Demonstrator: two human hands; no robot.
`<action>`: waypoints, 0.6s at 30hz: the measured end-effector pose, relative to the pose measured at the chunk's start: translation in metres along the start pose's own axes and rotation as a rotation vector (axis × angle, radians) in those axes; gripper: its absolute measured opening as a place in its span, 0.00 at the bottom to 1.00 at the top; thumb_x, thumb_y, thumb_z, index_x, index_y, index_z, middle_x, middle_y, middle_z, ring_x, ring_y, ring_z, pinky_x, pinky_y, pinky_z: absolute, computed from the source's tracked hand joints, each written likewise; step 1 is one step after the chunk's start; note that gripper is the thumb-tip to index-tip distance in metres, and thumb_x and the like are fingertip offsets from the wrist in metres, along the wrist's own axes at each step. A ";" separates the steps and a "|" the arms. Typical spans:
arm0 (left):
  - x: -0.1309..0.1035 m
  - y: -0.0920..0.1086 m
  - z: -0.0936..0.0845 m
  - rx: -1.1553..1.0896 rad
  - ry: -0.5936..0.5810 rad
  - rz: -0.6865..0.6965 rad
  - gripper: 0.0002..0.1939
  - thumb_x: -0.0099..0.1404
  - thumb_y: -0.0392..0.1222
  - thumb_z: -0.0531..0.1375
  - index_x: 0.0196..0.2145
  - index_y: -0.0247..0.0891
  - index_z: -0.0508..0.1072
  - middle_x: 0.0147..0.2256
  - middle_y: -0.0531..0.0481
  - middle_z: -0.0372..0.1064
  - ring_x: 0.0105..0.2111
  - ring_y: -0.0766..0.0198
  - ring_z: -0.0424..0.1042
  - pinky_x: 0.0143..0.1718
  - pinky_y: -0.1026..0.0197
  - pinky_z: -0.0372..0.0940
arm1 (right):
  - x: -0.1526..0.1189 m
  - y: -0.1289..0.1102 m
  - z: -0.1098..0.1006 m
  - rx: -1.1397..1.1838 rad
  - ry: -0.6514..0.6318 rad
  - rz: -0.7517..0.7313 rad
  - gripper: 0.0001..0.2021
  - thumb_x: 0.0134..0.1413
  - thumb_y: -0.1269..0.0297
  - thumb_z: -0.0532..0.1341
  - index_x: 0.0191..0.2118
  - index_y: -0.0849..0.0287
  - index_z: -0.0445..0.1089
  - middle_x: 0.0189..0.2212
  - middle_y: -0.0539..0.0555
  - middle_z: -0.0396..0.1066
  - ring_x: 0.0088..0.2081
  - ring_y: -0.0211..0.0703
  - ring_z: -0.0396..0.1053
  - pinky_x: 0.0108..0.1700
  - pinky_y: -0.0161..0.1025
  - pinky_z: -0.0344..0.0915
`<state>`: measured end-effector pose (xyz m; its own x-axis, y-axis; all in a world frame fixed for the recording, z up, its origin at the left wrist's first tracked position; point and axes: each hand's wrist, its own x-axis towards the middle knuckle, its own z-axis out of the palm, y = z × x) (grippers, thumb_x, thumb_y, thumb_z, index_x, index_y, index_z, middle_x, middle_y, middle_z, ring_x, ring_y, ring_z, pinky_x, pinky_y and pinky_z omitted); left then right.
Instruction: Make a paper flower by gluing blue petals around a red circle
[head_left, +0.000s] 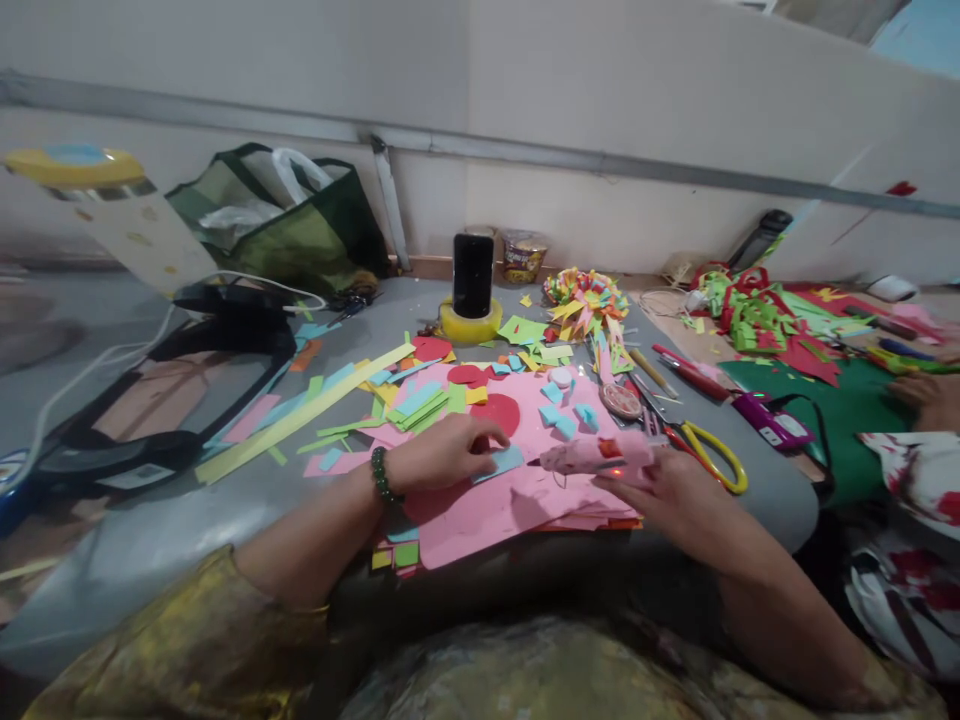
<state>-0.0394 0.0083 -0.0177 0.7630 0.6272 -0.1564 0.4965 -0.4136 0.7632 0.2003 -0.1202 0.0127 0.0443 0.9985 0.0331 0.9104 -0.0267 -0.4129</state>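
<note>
The pink glue gun (600,453) bears an orange-red patch; the round-bladed paper scissors (716,455) have yellow and red handles. The beaded bracelet (382,475) is dark green, the tabletop (637,575) grey, the flat paper disc (498,415) red.

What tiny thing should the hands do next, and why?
I'd maybe ease the nozzle of the pink glue gun a little closer to the light-blue rectangular paper piece. The right hand already grips the gun, its tip points at that paper, and the left hand has its fingers at the paper's other end.
</note>
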 end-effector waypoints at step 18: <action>0.005 0.000 -0.013 -0.658 0.325 -0.045 0.15 0.44 0.50 0.69 0.17 0.37 0.73 0.16 0.55 0.61 0.21 0.69 0.58 0.23 0.65 0.55 | 0.014 0.161 -0.019 0.087 0.568 0.519 0.18 0.41 0.45 0.61 0.15 0.53 0.60 0.13 0.52 0.64 0.20 0.46 0.65 0.23 0.41 0.61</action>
<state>-0.0411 0.0199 -0.0097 0.5360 0.8403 -0.0812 0.0955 0.0352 0.9948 0.3556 -0.1114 -0.0356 0.6822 0.6803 0.2678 0.6807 -0.4573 -0.5722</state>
